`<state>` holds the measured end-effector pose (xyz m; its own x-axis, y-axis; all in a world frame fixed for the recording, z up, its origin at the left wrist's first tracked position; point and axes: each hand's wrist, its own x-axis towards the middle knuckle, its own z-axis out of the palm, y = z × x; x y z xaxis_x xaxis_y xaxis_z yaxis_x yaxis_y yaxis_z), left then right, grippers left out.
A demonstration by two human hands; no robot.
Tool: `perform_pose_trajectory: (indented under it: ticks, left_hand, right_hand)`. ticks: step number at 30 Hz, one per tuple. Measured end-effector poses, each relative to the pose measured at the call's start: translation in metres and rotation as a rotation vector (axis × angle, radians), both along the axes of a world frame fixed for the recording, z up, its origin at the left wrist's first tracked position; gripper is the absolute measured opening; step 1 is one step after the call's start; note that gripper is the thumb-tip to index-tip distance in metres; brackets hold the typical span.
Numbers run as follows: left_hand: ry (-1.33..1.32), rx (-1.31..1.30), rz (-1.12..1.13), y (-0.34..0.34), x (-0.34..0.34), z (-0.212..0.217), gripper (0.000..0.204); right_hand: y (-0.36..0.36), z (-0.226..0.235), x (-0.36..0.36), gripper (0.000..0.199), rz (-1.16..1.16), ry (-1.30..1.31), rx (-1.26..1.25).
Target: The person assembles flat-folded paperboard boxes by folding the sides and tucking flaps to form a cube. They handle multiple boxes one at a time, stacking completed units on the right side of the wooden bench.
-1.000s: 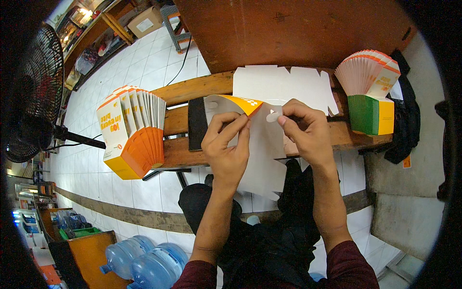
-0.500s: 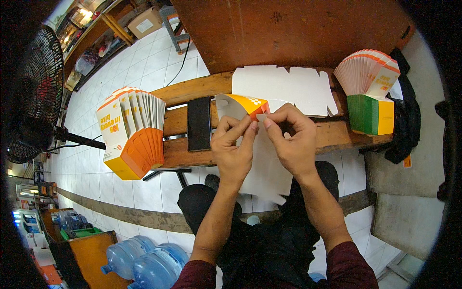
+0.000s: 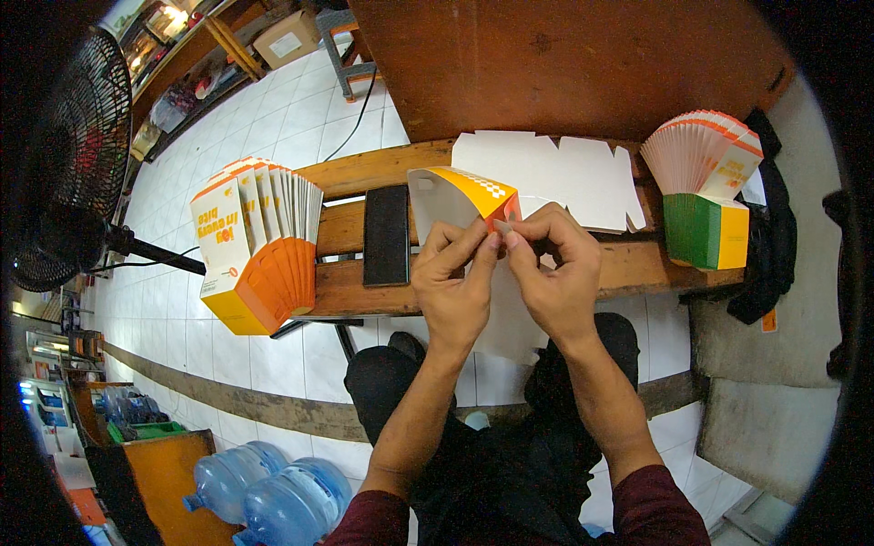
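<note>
Both my hands work on one cardboard box blank (image 3: 462, 187), held over the wooden bench and partly folded. Its printed side is yellow and orange with a white checked pattern; its inside is white. My left hand (image 3: 452, 282) pinches the blank near its orange corner. My right hand (image 3: 555, 268) pinches a small flap at the same corner, fingertips almost touching the left ones. A white part of the blank hangs below, between my hands and over my lap. Beyond them lies a stack of flat white box blanks (image 3: 546, 177), blank side up.
A black phone (image 3: 386, 235) lies on the slatted bench (image 3: 350, 291). Nested folded boxes stand in a fanned stack (image 3: 255, 246) at left and another (image 3: 706, 196) at right. A fan (image 3: 77, 164) stands far left. Blue water jugs (image 3: 291, 500) lie on the floor.
My hands keep their pinch at the orange corner, and the small flap there has bent further inward. The whole view has shifted slightly.
</note>
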<state>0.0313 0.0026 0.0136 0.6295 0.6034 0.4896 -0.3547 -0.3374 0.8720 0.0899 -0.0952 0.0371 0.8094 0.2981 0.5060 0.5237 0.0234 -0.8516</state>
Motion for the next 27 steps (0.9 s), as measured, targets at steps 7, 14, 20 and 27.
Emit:
perform_pose_trajectory:
  ticks: [7, 14, 20, 27]
  left_hand:
    - [-0.013, 0.011, -0.038, 0.003, -0.002, 0.002, 0.027]
    - [0.063, -0.018, -0.106, 0.006, -0.004, 0.006, 0.021]
    - [0.17, -0.263, -0.242, 0.016, -0.003, 0.011, 0.015]
    - [0.112, -0.23, -0.234, 0.017, -0.009, 0.012, 0.017]
  right_hand:
    - [-0.007, 0.005, 0.001, 0.006, 0.038, -0.127, -0.077]
    - [-0.013, 0.008, 0.009, 0.004, 0.076, -0.101, -0.094]
    - [-0.022, 0.011, 0.014, 0.009, 0.107, -0.016, -0.067]
    - [-0.024, 0.012, 0.012, 0.009, 0.113, -0.048, -0.144]
